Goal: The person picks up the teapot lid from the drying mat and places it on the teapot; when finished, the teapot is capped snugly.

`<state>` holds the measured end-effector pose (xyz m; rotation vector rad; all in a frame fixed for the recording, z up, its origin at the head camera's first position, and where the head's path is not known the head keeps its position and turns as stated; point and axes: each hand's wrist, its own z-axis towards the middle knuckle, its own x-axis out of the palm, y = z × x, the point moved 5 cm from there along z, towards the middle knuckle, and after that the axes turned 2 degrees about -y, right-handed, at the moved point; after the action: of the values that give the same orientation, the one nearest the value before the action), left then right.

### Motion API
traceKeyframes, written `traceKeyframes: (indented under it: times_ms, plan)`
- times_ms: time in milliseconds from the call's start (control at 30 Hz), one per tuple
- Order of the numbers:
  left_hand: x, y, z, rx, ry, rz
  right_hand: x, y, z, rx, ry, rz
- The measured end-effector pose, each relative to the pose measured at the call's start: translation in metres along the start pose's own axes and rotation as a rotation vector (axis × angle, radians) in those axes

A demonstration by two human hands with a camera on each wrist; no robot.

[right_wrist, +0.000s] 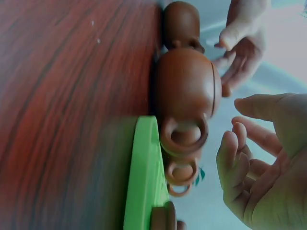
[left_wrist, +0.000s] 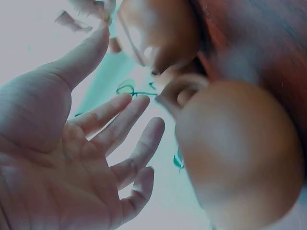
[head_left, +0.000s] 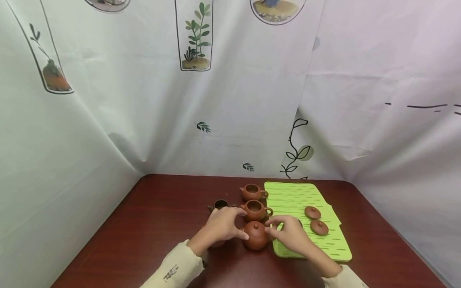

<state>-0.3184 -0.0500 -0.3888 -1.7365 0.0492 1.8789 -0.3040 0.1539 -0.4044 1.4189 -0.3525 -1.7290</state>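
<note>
A reddish-brown clay teapot (head_left: 255, 239) with its lid on stands nearest the front of its row. My left hand (head_left: 224, 225) is beside it, thumb near its left side, fingers spread and holding nothing. To its right, my right hand (head_left: 291, 234) hovers by the handle, fingers loosely bent with nothing between them. In the right wrist view, that hand (right_wrist: 268, 177) is apart from the lidded teapot (right_wrist: 184, 86). Behind stand two lidless teapots, the nearer one (head_left: 254, 209) and the farther one (head_left: 252, 192). Another pot is mostly hidden under my left hand.
A green slatted board (head_left: 295, 196) lies at the right, bearing two brown lids, one (head_left: 312, 213) behind the other (head_left: 319, 227); a darker piece is partly hidden by my right hand. A dark lidless teapot (head_left: 220, 204) stands left of the row. Printed cloth (head_left: 230, 152) hangs behind the table.
</note>
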Motion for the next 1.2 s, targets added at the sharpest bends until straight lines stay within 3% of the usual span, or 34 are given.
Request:
traceKeyframes:
  times_ms: [233, 400, 700, 900, 1200]
  plan:
    - [-0.020, 0.020, -0.018, -0.021, -0.087, -0.054, -0.016, -0.010, -0.008, 0.013, -0.045, -0.016]
    - [-0.027, 0.036, -0.030, -0.060, -0.086, -0.101, -0.024, -0.019, -0.014, 0.063, -0.046, -0.015]
    - [-0.024, 0.062, -0.044, -0.099, -0.023, -0.189, -0.041, -0.031, -0.025, 0.076, -0.066, -0.032]
    - [-0.025, 0.068, -0.050, -0.091, -0.029, -0.178, -0.049, -0.035, -0.031, 0.094, -0.103, -0.054]
    - [-0.024, 0.075, -0.054, -0.105, -0.034, -0.159, -0.055, -0.047, -0.035, 0.129, -0.084, -0.058]
